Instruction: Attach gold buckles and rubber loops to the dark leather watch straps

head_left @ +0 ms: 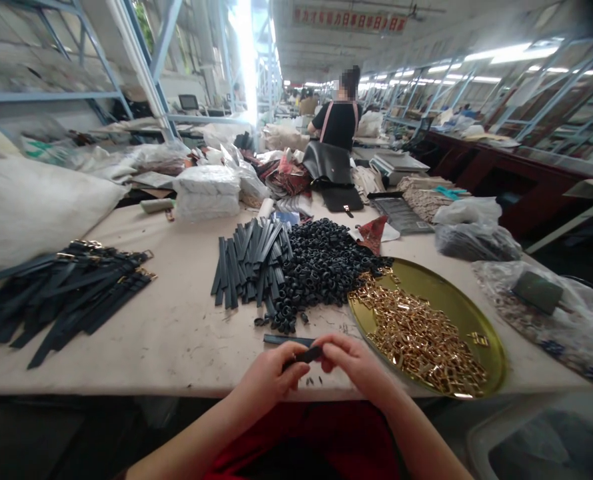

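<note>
The left hand (pixel 271 375) and right hand (pixel 346 359) grasp a dark strip (pixel 307 356) above the near table (pixel 176 363), seemingly working it; next calls for steady pinching

The small gold-coloured metal buckles (pixel 421 330) look glossy, the round golden tray (pixel 441 283) smooth and shiny, the flat dark leather-like strips (pixel 250 259) duller.

The head view looks forward (and down) over the nearby hands (pixel 271 373) (pixel 352 365).
</note>
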Action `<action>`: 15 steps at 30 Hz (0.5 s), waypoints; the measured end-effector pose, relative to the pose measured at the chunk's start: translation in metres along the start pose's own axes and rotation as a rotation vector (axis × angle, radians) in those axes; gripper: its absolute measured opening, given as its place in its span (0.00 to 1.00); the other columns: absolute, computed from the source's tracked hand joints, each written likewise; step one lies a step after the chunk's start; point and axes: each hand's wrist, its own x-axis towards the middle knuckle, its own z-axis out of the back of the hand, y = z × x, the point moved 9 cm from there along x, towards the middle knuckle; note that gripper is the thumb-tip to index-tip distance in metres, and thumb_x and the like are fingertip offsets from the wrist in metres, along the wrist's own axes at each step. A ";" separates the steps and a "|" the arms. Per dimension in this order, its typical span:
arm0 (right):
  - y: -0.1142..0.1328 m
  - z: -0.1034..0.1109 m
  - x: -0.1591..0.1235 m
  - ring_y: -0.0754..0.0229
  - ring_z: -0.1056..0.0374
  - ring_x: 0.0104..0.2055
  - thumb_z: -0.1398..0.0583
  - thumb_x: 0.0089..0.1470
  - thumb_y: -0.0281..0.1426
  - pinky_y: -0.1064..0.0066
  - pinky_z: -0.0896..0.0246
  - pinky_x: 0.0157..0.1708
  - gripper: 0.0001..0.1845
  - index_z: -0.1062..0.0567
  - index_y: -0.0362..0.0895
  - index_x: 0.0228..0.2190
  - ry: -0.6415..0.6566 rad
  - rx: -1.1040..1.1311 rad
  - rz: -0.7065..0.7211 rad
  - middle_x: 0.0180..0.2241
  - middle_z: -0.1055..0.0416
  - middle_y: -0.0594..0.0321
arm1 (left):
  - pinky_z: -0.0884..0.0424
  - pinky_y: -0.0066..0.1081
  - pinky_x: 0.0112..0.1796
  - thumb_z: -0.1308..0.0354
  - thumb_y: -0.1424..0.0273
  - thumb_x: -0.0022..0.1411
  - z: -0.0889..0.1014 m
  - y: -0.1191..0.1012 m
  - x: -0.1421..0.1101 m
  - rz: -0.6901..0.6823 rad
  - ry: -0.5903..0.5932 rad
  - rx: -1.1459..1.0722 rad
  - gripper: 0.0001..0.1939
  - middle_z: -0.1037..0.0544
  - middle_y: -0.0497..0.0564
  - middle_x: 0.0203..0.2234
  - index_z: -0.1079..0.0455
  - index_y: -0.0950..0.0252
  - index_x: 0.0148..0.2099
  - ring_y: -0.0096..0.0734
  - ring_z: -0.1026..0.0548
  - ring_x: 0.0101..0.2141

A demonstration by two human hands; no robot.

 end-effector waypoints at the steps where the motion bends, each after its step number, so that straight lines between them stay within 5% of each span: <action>1: 0.001 0.011 0.012 0.64 0.39 0.25 0.52 0.53 0.37 0.72 0.44 0.27 0.15 0.30 0.42 0.29 -0.091 -0.093 0.018 0.21 0.35 0.66 | 0.42 0.21 0.20 0.52 0.64 0.57 0.005 0.000 0.000 -0.003 -0.027 0.044 0.12 0.35 0.41 0.17 0.36 0.66 0.39 0.21 0.38 0.17; 5: 0.003 0.022 0.053 0.61 0.38 0.30 0.44 0.46 0.30 0.70 0.46 0.32 0.04 0.30 0.42 0.26 -0.306 -0.514 0.065 0.27 0.33 0.61 | 0.45 0.21 0.17 0.56 0.60 0.59 0.020 0.011 0.001 0.034 -0.109 0.041 0.14 0.39 0.39 0.13 0.37 0.66 0.34 0.20 0.42 0.14; 10: 0.001 0.012 0.062 0.59 0.37 0.34 0.47 0.45 0.23 0.69 0.46 0.36 0.07 0.29 0.42 0.25 -0.316 -0.538 0.080 0.29 0.32 0.58 | 0.48 0.20 0.14 0.56 0.58 0.58 0.029 0.030 0.002 0.072 -0.131 -0.034 0.15 0.41 0.38 0.11 0.40 0.65 0.32 0.19 0.45 0.12; 12: -0.003 0.009 0.053 0.61 0.37 0.30 0.47 0.47 0.27 0.71 0.45 0.32 0.06 0.30 0.43 0.27 -0.251 -0.448 0.065 0.26 0.33 0.62 | 0.49 0.20 0.14 0.56 0.57 0.58 0.032 0.031 0.005 0.066 -0.146 -0.086 0.16 0.41 0.38 0.11 0.41 0.65 0.31 0.19 0.45 0.11; 15: -0.015 -0.003 0.033 0.67 0.41 0.21 0.47 0.50 0.36 0.74 0.46 0.23 0.11 0.31 0.42 0.29 -0.094 0.020 -0.060 0.21 0.36 0.67 | 0.49 0.20 0.14 0.55 0.56 0.58 0.030 0.023 0.011 0.050 -0.155 -0.138 0.16 0.41 0.38 0.10 0.41 0.65 0.32 0.19 0.45 0.12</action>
